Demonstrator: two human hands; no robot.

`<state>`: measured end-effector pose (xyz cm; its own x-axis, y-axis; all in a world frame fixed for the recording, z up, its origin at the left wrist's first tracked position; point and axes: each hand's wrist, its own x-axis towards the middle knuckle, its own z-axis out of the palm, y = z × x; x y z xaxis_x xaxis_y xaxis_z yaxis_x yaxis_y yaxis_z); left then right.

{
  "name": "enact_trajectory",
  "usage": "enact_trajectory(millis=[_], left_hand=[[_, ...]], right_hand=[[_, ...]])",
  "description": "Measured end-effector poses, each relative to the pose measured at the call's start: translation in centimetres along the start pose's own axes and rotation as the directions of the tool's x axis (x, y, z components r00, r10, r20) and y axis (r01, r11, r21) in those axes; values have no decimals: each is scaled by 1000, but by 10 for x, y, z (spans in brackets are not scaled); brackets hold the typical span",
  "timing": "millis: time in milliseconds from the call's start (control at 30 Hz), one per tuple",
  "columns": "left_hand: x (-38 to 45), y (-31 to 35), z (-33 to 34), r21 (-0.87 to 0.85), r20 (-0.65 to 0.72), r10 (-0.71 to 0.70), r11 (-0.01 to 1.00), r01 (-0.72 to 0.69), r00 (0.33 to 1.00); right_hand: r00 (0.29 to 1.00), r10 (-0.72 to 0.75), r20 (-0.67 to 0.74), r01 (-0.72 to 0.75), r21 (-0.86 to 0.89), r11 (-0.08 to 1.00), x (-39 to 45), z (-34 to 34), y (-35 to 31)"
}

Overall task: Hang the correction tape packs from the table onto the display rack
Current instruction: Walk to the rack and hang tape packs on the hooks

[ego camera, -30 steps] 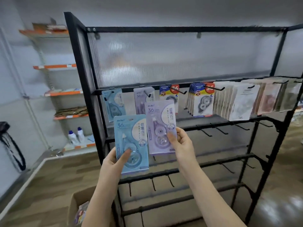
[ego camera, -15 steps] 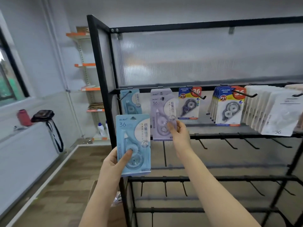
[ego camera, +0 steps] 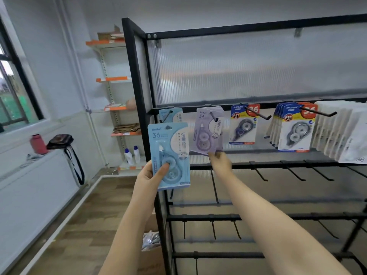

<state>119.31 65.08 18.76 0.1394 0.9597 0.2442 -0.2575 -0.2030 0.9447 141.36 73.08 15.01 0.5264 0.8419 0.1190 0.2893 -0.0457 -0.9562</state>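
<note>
My right hand (ego camera: 219, 162) pinches the purple pack (ego camera: 208, 132) by its bottom edge; slide it fully down the peg (ego camera: 214, 117) above. Left hand (ego camera: 152, 176) grips the blue pack (ego camera: 169, 155), next

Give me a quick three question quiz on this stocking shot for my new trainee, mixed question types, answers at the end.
1. True or false: the left hand holds a blue pack clear of the display rack.
2. Which pack is the right hand pinching at its bottom edge? A) the purple pack on the top-row hook B) a white pack C) a yellow and blue pack
3. Fill in: the pegs on the rail just below the hanging packs hold ____ packs.

Key: 1 true; 2 A; 3 no
</note>
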Motion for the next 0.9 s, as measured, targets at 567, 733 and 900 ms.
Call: enact_trajectory(millis=[567,733,900], left_hand=[[91,-40,-5,-23,-60,-99,995,97,993],[132,-56,15,-139,-92,-241,964,227,966],[176,-71,18,-106,-156,-287,956,273,945]], right_hand=[[892,-86,444,343,-538,770,-33,56,22],[901,-26,433,284,-543,790,-27,55,21],[899,-4,437,262,-533,805,-27,49,25]])
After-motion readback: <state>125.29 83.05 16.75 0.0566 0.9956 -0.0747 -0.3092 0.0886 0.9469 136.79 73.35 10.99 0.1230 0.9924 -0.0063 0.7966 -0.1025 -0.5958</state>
